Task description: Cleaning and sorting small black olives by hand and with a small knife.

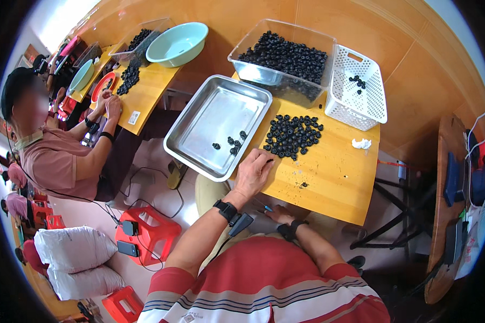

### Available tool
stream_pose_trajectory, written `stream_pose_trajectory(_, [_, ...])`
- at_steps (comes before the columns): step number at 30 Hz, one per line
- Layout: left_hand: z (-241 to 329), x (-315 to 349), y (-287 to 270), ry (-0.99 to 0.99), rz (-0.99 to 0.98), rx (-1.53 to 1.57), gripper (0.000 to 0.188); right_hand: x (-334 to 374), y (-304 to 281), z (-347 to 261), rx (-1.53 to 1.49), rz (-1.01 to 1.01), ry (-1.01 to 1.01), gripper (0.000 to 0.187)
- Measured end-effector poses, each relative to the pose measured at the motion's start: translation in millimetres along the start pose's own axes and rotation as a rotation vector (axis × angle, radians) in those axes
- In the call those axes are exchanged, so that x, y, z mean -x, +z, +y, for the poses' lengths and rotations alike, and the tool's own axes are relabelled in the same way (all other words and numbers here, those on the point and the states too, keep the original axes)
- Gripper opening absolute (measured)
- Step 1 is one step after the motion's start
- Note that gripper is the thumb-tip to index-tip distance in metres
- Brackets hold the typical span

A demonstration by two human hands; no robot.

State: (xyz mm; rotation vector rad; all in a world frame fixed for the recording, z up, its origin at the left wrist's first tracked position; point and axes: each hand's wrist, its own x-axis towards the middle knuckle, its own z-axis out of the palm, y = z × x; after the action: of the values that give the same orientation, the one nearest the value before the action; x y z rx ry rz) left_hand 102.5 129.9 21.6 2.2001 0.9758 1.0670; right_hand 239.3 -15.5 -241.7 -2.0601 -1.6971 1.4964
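My left hand [255,171] rests at the table's near-left edge, fingers curled together beside a pile of small black ring-like parts [293,137]. A dark spot shows at its fingertips, too small to name. Lower down, in front of the table edge, my right hand [280,214] is closed on a thin blue pen-like tool [268,208]. A shallow metal tray [199,124] juts off the table's left side, tilted in view, with several black parts in its near-right corner.
Behind the pile stand a clear plastic bin [253,72] full of black parts and a white perforated basket [355,110] holding several. Crumpled white tissue [361,144] and dark crumbs [304,185] lie on the yellow table [334,188]. A co-worker [64,156] sits left, near a red stool [151,231].
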Motion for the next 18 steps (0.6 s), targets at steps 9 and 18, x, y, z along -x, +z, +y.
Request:
stream_pose_trajectory(9, [2.8,-1.6,1.8,0.026,-0.014,-0.003,0.016,-20.4,22.9,37.8,-0.075,0.078,-0.038,0.052])
stream_pose_trajectory(18, [-1.5,2.4,0.6,0.031,0.008,-0.042,0.016,24.5,2.0,8.9,-0.036,0.264,-0.121,0.047])
